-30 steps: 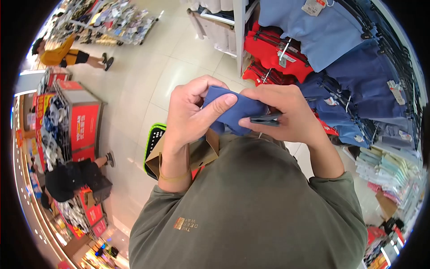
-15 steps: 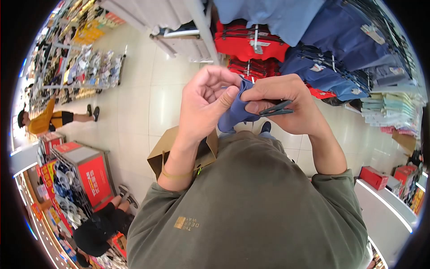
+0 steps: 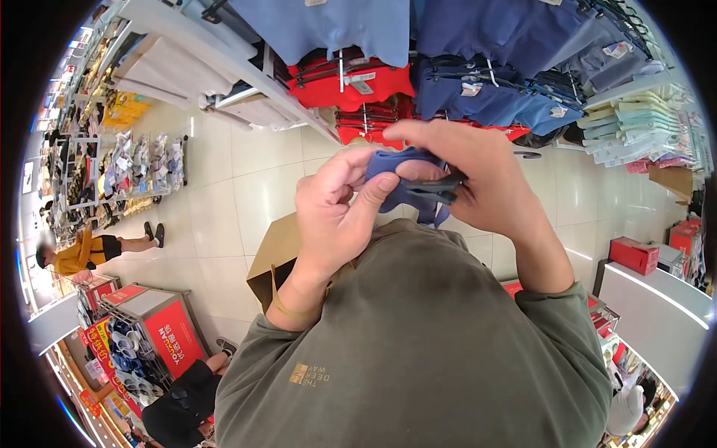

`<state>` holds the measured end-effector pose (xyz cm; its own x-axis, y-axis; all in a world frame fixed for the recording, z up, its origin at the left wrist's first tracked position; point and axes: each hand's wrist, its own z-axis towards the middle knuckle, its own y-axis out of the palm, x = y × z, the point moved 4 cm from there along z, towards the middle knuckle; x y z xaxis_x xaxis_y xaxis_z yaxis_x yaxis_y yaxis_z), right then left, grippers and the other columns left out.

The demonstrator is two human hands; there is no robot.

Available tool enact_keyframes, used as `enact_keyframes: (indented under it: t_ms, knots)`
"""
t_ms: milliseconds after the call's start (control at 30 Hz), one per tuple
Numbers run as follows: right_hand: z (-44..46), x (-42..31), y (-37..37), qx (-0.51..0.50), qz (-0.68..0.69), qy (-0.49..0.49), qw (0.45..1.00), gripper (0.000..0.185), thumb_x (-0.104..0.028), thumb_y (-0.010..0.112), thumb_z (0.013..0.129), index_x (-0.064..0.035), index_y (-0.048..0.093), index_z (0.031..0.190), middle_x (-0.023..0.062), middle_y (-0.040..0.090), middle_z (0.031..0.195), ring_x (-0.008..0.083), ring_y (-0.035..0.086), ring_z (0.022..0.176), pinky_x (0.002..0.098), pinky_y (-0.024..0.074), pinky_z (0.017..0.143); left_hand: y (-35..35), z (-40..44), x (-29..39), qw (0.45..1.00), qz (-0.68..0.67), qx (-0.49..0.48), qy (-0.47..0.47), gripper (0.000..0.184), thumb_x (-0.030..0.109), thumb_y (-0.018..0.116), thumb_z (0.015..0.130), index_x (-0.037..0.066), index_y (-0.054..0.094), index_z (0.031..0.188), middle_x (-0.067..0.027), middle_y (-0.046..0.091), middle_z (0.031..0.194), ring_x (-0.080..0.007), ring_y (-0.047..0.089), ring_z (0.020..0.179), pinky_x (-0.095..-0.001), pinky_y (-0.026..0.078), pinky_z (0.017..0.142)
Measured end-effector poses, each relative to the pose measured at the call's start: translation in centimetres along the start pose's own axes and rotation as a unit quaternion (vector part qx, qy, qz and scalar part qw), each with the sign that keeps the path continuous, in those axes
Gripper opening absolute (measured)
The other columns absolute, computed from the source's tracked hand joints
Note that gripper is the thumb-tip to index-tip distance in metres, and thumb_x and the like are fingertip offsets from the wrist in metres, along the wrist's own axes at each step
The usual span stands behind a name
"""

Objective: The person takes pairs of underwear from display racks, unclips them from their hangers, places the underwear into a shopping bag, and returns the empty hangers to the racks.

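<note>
In front of my chest is a folded piece of blue cloth (image 3: 385, 162), seemingly a garment; most of its shape is hidden by my hands. My left hand (image 3: 336, 201) pinches its edge between thumb and fingers. My right hand (image 3: 485, 175) is closed on a dark hanger clip (image 3: 437, 187) right beside the cloth, its thumb pressing near the fabric. A dark hook (image 3: 529, 154) shows behind the right hand, perhaps of the same hanger. From my left forearm hangs a brown paper bag (image 3: 276, 243) by its cord.
Ahead are racks of hanging blue clothes (image 3: 493, 104) and red clothes (image 3: 358, 89). Folded pale garments (image 3: 627, 119) are at the right. Left stand a sock display (image 3: 149, 164), a red box (image 3: 172, 328) and a person in yellow (image 3: 78, 250). Another person in black (image 3: 179, 399) is low left.
My view has turned, so the racks sit further left. My right hand has tilted over the cloth, and the clip has turned and come closer to the cloth. The left hand still pinches the fabric.
</note>
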<state>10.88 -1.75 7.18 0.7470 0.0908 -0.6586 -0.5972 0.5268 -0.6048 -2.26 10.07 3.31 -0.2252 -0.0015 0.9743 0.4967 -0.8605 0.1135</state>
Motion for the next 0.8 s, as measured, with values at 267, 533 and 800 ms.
enact_keyframes:
  t_ms: [267, 533, 800]
  knots:
    - [-1.7, 0.5, -0.6, -0.028, -0.117, -0.002, 0.993, 0.033, -0.009, 0.072, 0.082, -0.0011, 0.061, 0.112, 0.0067, 0.059, 0.083, 0.0252, 0.063, 0.063, 0.0365, 0.0465, 0.050, 3.0, 0.6, -0.7, 0.998, -0.046, 0.033, -0.032, 0.024, 0.004, 0.060, 0.101, -0.010, 0.056, 0.119, -0.0115, 0.071, 0.103, -0.0114, 0.067, 0.090, -0.0225, 0.053, 0.079]
    - [-1.1, 0.0, 0.6, -0.040, -0.138, 0.006, 0.990, 0.019, -0.014, 0.068, 0.090, -0.0031, 0.056, 0.099, 0.0096, 0.059, 0.081, 0.0283, 0.063, 0.065, 0.0402, 0.0451, 0.050, 1.3, 0.8, -1.7, 0.997, -0.021, 0.070, -0.014, 0.025, 0.008, 0.063, 0.100, -0.009, 0.058, 0.118, -0.0096, 0.071, 0.099, -0.0088, 0.065, 0.086, -0.0211, 0.052, 0.076]
    - [0.0, 1.3, 3.2, -0.016, -0.017, 0.064, 0.998, 0.019, -0.001, 0.068, 0.080, -0.0031, 0.053, 0.091, 0.0135, 0.063, 0.073, 0.0378, 0.063, 0.068, 0.0460, 0.0460, 0.053, -0.2, 0.4, -2.3, 0.992, 0.062, 0.112, 0.021, 0.025, 0.013, 0.067, 0.099, -0.007, 0.060, 0.114, -0.0067, 0.072, 0.093, -0.0075, 0.063, 0.083, -0.0210, 0.050, 0.074]
